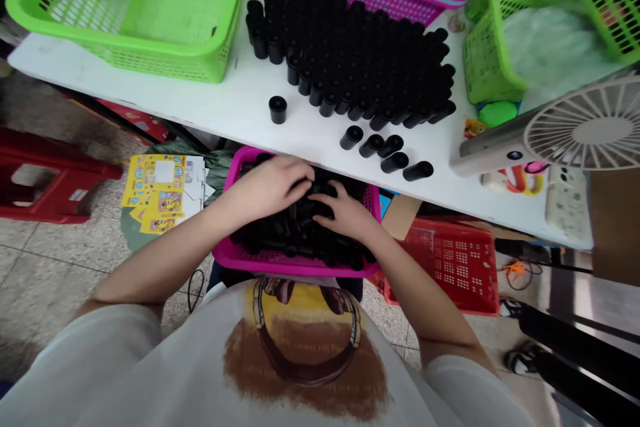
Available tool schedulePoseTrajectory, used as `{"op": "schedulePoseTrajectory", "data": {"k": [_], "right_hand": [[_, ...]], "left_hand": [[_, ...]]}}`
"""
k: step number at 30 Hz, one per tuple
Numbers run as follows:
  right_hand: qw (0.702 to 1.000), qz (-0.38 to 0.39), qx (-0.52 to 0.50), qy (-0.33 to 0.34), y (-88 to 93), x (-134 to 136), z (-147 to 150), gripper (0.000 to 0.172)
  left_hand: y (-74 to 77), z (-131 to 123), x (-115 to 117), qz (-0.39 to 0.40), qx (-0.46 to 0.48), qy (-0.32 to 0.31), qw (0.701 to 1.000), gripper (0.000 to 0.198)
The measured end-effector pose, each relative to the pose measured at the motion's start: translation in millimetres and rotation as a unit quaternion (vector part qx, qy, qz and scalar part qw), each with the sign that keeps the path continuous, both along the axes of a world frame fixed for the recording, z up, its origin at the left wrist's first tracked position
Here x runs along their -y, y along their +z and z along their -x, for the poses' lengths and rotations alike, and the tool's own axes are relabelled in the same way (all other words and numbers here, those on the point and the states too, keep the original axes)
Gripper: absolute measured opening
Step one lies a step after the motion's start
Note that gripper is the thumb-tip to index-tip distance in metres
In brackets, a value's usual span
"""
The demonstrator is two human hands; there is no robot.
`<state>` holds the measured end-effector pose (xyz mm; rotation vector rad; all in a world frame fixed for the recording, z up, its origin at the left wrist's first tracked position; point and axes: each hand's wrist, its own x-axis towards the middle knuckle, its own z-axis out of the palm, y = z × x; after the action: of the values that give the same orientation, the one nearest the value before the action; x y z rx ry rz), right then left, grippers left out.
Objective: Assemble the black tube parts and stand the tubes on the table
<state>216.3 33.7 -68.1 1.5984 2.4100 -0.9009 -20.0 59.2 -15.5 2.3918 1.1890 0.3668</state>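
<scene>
magenta basket (280, 265), black tubes (295, 233), left hand (265, 187), right hand (345, 210) on them (grips: cannot tell)

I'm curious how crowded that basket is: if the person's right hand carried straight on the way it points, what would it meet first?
Probably the left hand, whose fingertips lie just ahead of the right hand, above the black plastic tubes in the pink basket. Depth is hard to judge here.

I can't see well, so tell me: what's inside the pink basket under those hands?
The pink basket holds a heap of black tubes. The left hand and right hand cover the middle of the heap, and the tubes hide the basket's floor.
</scene>
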Motion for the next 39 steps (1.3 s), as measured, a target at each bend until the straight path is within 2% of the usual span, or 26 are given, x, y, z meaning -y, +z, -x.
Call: {"op": "schedulePoseTrajectory", "data": {"k": [2, 4, 6, 9, 13, 17, 20, 23, 26, 28, 30, 32, 36, 37, 39], "right_hand": [[1.000, -0.002, -0.021, 0.000, -6.4, -2, -2, 0.046], [0.996, -0.019, -0.088, -0.010, -14.3, -6, -4, 0.034], [0.981, -0.048, -0.187, -0.027, -21.8, -12, -6, 0.022], [0.952, -0.061, -0.296, -0.043, -25.7, -19, -12, 0.017], [0.923, 0.004, -0.379, -0.058, -7.4, -14, -16, 0.022], [0.860, 0.061, -0.502, -0.069, 29.2, 2, -16, 0.018], [0.802, 0.039, -0.584, -0.118, 53.4, 14, -15, 0.018], [0.752, 0.016, -0.626, -0.205, 66.6, 25, -16, 0.026], [0.729, 0.020, -0.630, -0.267, 69.3, 36, -18, 0.032], [0.722, 0.038, -0.626, -0.291, 67.4, 41, -20, 0.033], [0.712, 0.056, -0.627, -0.310, 64.1, 46, -20, 0.033], [0.700, 0.065, -0.634, -0.322, 60.2, 49, -19, 0.032], [0.694, 0.082, -0.642, -0.315, 51.8, 53, -9, 0.026], [0.697, 0.088, -0.639, -0.312, 49.8, 53, -6, 0.024], [0.702, 0.105, -0.634, -0.307, 46.2, 54, 2, 0.023]], "left_hand": [[-11.0, -8, 7, 0.079, -0.108, -0.068, 0.989, 0.034], [-24.0, -16, 12, 0.110, -0.194, -0.078, 0.972, 0.054], [-35.4, -24, 17, 0.115, -0.224, -0.071, 0.965, 0.066], [-47.1, -31, 24, 0.119, -0.219, -0.066, 0.966, 0.067], [-58.8, -33, 27, 0.143, -0.206, -0.073, 0.965, 0.071], [-65.2, -33, 22, 0.167, -0.185, -0.074, 0.966, 0.063], [-61.7, -31, 17, 0.180, -0.164, -0.081, 0.966, 0.052], [-52.4, -24, 13, 0.192, -0.121, -0.089, 0.970, 0.041], [-40.8, -11, 12, 0.214, 0.048, -0.060, 0.974, 0.031], [-32.9, -2, 15, 0.227, 0.179, -0.018, 0.957, 0.027], [-25.5, 6, 21, 0.250, 0.275, 0.028, 0.928, 0.028], [-19.0, 10, 31, 0.315, 0.372, 0.073, 0.870, 0.034], [-8.5, 9, 55, 0.488, 0.533, 0.146, 0.676, 0.050], [-6.4, 8, 60, 0.512, 0.554, 0.160, 0.636, 0.052], [-2.7, 6, 66, 0.533, 0.584, 0.188, 0.582, 0.053]]}}
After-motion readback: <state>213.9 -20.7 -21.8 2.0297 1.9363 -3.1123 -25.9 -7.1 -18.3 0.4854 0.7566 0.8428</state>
